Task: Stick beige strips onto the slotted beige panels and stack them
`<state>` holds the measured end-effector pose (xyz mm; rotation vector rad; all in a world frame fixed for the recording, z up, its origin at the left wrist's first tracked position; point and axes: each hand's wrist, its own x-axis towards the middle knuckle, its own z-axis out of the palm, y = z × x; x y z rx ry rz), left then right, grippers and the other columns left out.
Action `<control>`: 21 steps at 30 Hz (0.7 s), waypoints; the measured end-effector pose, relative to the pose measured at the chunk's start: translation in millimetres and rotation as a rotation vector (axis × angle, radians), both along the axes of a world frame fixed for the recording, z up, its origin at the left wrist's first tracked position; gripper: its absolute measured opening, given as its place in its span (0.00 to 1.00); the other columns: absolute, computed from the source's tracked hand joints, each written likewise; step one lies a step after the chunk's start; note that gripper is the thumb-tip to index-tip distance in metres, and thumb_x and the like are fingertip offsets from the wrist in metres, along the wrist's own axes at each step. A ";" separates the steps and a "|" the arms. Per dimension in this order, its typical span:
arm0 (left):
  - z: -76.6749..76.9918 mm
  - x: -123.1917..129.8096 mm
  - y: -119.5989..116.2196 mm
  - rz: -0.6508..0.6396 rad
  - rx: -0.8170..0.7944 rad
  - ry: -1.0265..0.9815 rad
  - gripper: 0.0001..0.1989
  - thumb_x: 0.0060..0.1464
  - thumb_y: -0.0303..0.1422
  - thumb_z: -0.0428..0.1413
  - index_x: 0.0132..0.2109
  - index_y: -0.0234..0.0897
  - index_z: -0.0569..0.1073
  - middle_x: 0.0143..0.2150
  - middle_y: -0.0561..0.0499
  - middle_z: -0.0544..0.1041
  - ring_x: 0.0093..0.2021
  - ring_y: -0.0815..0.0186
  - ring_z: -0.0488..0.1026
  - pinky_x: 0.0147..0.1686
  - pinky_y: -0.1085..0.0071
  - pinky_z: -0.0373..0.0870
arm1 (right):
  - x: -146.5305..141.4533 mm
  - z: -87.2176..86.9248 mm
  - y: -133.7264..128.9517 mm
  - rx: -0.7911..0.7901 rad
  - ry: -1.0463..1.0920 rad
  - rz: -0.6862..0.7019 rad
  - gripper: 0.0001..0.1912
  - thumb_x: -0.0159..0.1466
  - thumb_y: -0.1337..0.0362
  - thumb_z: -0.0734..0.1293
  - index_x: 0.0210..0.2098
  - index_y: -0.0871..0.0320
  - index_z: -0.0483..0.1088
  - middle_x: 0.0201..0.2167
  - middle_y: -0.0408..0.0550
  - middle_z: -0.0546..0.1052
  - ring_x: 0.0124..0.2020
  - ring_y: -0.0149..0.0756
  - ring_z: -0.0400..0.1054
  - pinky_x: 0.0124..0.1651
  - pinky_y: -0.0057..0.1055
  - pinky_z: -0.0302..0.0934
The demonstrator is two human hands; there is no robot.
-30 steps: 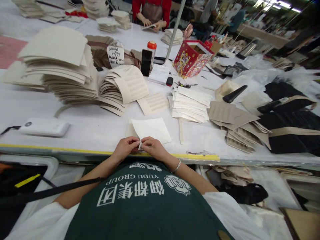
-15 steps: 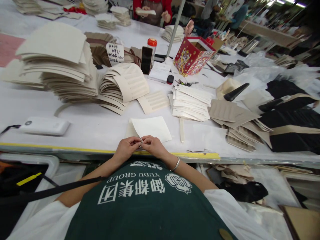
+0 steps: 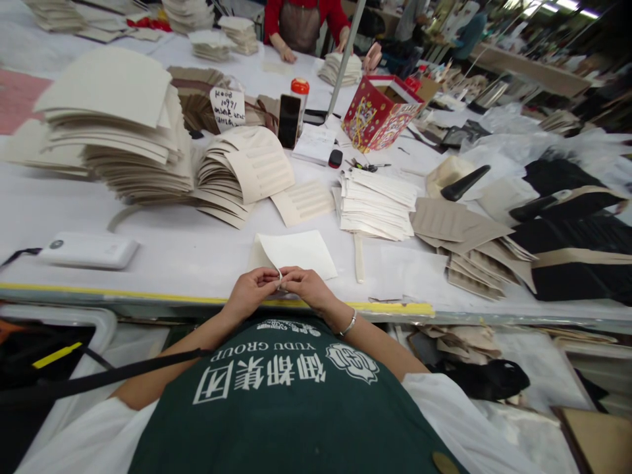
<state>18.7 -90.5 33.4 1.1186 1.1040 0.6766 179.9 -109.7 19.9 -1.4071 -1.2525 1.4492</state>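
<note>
Close to the table's front edge, my left hand (image 3: 253,291) and my right hand (image 3: 307,288) meet, fingertips together. Both pinch the near corner of a cream sheet (image 3: 303,250), whose layers part slightly and spread out beyond my fingers. Whether it is leather or paper I cannot tell. A bracelet circles my right wrist. Just past the sheet lie cream panels with raised ribs (image 3: 303,199). A stack of white strips (image 3: 378,204) is to the right, with one narrow cream strip (image 3: 359,259) in front of it.
Tall stacks of cream panels (image 3: 113,125) stand at the left, behind a white power bank (image 3: 89,250). Further back are a phone (image 3: 288,121), a red box (image 3: 380,112) and a metal pole (image 3: 345,59). Brown panels (image 3: 464,230) and black pieces lie right. A co-worker in red stands opposite.
My hands stay at the sheet's corner, with only a slight shift of the fingers. Across the table, the co-worker's hands have lowered to the tabletop, and the panel they held is put down.
</note>
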 end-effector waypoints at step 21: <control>8.6 0.8 43.0 0.144 -0.247 -0.162 0.12 0.27 0.30 0.65 0.24 0.39 0.71 0.27 0.58 0.73 0.29 0.67 0.70 0.28 0.71 0.77 | 89.7 15.4 24.4 -0.015 0.506 -0.503 0.04 0.51 0.65 0.65 0.22 0.58 0.64 0.25 0.45 0.74 0.32 0.34 0.69 0.37 0.31 0.66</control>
